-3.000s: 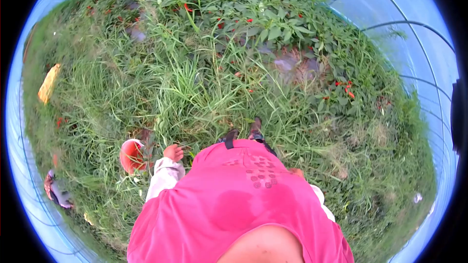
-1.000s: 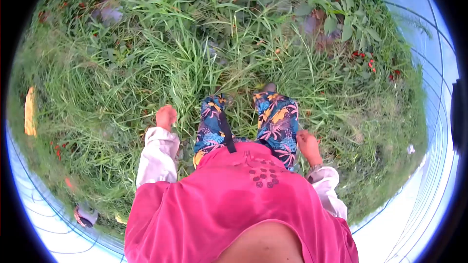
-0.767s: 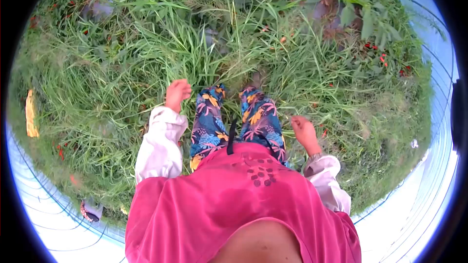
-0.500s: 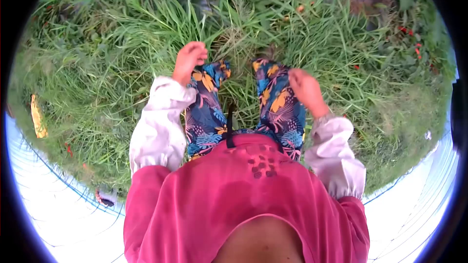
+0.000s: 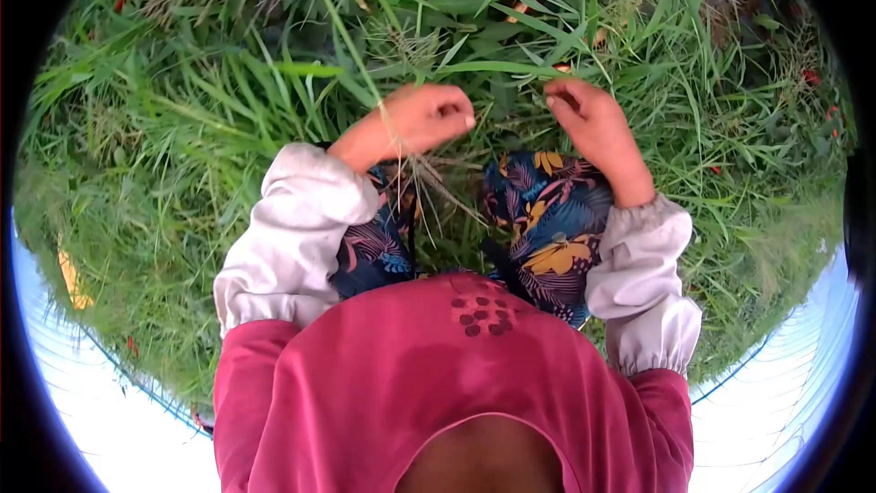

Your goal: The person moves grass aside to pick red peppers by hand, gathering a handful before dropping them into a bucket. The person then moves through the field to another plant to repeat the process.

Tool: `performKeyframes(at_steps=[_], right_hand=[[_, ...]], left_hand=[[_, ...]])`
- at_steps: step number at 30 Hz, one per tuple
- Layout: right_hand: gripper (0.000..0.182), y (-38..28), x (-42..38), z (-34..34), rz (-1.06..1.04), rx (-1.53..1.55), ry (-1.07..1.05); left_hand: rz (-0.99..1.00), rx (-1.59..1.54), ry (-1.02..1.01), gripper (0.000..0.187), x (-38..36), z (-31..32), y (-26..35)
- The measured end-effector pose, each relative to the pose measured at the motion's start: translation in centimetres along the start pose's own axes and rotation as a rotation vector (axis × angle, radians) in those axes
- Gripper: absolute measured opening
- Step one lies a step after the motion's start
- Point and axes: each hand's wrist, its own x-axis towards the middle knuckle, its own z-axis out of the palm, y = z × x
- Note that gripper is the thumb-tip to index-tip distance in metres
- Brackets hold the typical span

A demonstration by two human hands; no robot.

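My left hand (image 5: 415,120) hovers over the grass near my left knee, its fingers loosely curled with a gap by the thumb. Nothing shows inside it. A thin grass stalk with a seed head (image 5: 429,173) crosses in front of that hand. Opposite it, my right hand (image 5: 593,123) is at the grass just past my right knee, thumb apart from the bent fingers and nothing visible between them. Tall green grass (image 5: 511,68) fills the space around and beyond both hands.
My knees in patterned trousers (image 5: 552,219) are bent below the hands. Small red things (image 5: 810,78) lie scattered in the greenery at right. A yellow object (image 5: 73,281) is in the grass at far left. Dense weeds surround me.
My body has lowered, and the grass appears closer. The left hand has moved right and inward; the right hand has moved forward, away from my body. A grass stalk now crosses the left hand.
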Motion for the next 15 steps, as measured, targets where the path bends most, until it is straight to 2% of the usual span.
performKeyframes(at_steps=[1, 2, 4, 6, 8, 9, 10, 12, 13, 15], right_hand=[[0.020, -0.5, 0.7, -0.9, 0.063, -0.156, -0.088], [0.020, 0.2, 1.3, -0.8, 0.050, -0.164, -0.061], [0.019, 1.3, 2.8, -1.2, -0.010, -0.185, -0.089], [0.016, 0.5, 3.9, -0.8, -0.113, -0.270, -0.025], [0.015, 0.1, 5.2, 0.5, -0.240, -0.061, -0.141], [0.016, 0.8, 6.3, 1.1, -0.365, -0.098, -0.179], [0.016, 1.4, 6.9, 1.3, -0.376, -0.107, -0.172], [0.018, 1.9, 8.0, 1.0, -0.569, -0.258, 0.009], [0.020, 2.3, 8.5, -0.1, -0.462, -0.330, -0.035], [0.021, 5.9, 9.5, -2.4, -0.497, -0.416, 0.027]], left_hand=[[0.182, 0.084, 0.037, 0.019, 0.4, 0.5, -0.1], [0.369, 0.173, 0.075, 0.020, 1.1, 1.0, -0.2], [0.619, 0.354, 0.135, 0.022, 3.1, 1.9, 0.3], [0.709, 0.379, 0.179, 0.020, 5.1, 1.9, 0.0], [0.783, 0.780, 0.304, 0.024, 7.1, 1.1, -0.7], [0.849, 0.923, 0.392, 0.029, 8.2, 0.3, -1.6], [0.675, 0.957, 0.366, 0.031, 8.2, -0.4, -1.9], [0.423, 1.202, 0.396, 0.032, 7.6, -3.1, -3.3], [0.426, 1.206, 0.413, 0.032, 6.6, -3.9, -3.6], [0.202, 1.198, 0.328, 0.037, 4.6, -5.4, -4.6]])
